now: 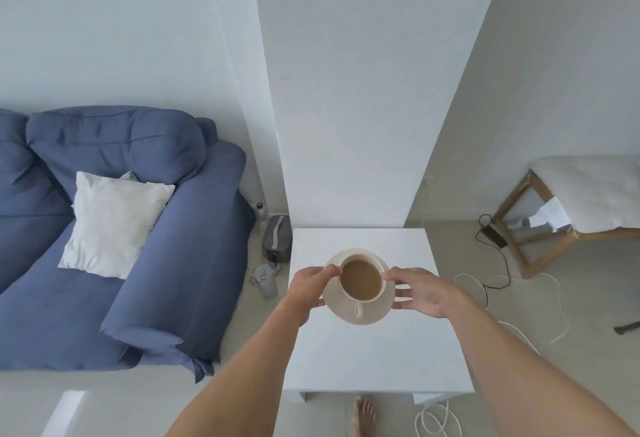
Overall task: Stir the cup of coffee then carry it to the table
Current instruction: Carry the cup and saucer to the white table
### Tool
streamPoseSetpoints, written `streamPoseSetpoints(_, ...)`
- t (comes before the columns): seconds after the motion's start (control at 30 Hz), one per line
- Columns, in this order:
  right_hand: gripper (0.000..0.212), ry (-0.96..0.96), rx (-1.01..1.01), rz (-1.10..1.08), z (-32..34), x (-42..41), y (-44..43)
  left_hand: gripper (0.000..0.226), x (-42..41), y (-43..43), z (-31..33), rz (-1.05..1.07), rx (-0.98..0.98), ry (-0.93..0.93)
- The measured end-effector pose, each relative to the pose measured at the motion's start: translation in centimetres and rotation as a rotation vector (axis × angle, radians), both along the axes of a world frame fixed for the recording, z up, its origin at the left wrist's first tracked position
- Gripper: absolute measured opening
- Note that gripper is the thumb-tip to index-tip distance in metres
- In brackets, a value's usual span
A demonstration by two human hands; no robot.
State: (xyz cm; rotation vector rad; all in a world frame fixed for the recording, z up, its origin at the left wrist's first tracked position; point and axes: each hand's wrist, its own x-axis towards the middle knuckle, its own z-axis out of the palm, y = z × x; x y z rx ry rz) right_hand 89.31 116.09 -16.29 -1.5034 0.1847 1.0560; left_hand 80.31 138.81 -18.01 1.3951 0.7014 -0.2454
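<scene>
Gripping saucer (360, 301) rim: left hand (308, 289) and right hand (420, 292), one per side. Cup of coffee (362, 280) seated on saucer, held above white table (374, 357). Blue sofa (138, 246) seen leftward.

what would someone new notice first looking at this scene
First, the cup of coffee on its saucer, held at either side by the left hand and the right hand over the white table at centre. Next, the blue sofa filling the left side, with a white cushion on it. On the right, a wooden stool stands above loose cables on the floor.
</scene>
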Motion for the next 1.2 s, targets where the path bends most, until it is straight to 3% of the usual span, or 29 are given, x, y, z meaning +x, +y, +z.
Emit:
streamPoseSetpoints(0.3,0.009,0.032,-0.001,0.002,-3.1,9.1,-0.9,0.054,8.1,-0.9,-3.0,-0.014,-0.053,0.034)
streamPoseSetpoints(0.6,0.026,0.119,-0.018,-0.033,-9.1,14.4,-1.0,0.039,13.4,-1.4,-7.3,-0.021,-0.035,0.104)
streamPoseSetpoints(1.07,0.021,0.242,-0.050,0.048,-21.0,17.9,0.2,0.033,15.6,-1.5,-18.7,0.024,-0.067,0.239)
streamPoseSetpoints(1.2,0.011,0.263,-0.051,0.074,-24.3,18.6,0.5,0.020,16.3,-1.3,-21.9,0.016,-0.053,0.253)
